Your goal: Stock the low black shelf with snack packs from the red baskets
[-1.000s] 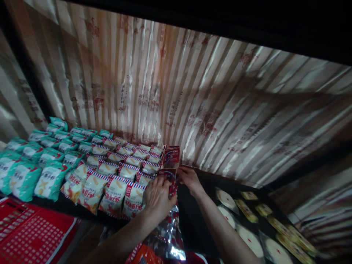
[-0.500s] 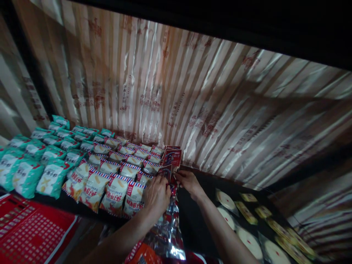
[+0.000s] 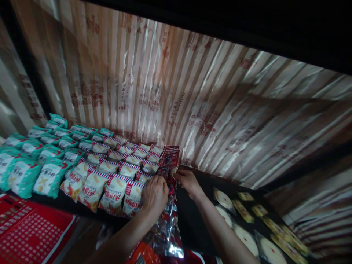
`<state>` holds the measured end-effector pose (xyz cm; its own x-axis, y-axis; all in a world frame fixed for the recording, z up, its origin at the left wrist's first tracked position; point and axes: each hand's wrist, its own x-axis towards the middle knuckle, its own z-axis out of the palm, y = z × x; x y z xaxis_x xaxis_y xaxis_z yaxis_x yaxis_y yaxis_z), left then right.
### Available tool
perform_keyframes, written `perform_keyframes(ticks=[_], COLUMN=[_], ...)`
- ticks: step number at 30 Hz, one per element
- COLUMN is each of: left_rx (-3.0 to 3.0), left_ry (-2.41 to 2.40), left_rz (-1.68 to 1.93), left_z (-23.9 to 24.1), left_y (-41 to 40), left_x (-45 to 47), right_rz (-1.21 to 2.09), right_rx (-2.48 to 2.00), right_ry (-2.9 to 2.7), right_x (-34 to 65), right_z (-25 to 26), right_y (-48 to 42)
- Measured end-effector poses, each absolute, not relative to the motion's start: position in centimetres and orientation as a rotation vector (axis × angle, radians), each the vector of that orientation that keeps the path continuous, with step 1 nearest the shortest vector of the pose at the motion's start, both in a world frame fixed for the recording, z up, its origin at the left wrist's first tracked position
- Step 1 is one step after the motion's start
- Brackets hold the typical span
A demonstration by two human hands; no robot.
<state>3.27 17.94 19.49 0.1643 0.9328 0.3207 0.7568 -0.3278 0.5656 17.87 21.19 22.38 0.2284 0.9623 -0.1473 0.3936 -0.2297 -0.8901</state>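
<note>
A row of dark red snack packets [image 3: 171,156] runs from the back of the shelf toward me. My left hand [image 3: 156,192] is closed at the row's left side, its fingers curled on a packet there. On the right side, my right hand [image 3: 187,180] pinches the edge of a red packet. Below my hands, a shiny silver-and-red strip of packets [image 3: 172,227] hangs down toward the front. Directly left of my left hand stand white snack bags [image 3: 134,198] with red and blue striped tops.
Teal snack bags [image 3: 51,178] fill the shelf's left end. Round white packaged items [image 3: 246,240] and small yellow packets [image 3: 243,211] lie on the black shelf at right. A red basket [image 3: 30,231] sits lower left, an orange package [image 3: 144,253] at bottom. Corrugated sheeting [image 3: 176,91] backs the shelf.
The view has shifted slightly, so the scene sits a little further left. Both hands keep nearly the same places at the red packets.
</note>
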Motion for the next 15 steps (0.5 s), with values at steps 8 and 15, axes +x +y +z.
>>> perform_keyframes(ticks=[8, 15], left_rx=[2.164, 2.215], left_ry=[1.651, 1.549], left_rz=[0.874, 0.840], left_z=[19.7, 19.8], left_y=[18.2, 18.0], left_x=[3.5, 3.7], right_rz=[0.909, 0.847], right_rx=[-1.810, -1.893], right_ry=[-1.412, -1.561], right_x=[17.8, 18.5], right_z=[21.1, 21.1], right_y=[21.4, 21.3])
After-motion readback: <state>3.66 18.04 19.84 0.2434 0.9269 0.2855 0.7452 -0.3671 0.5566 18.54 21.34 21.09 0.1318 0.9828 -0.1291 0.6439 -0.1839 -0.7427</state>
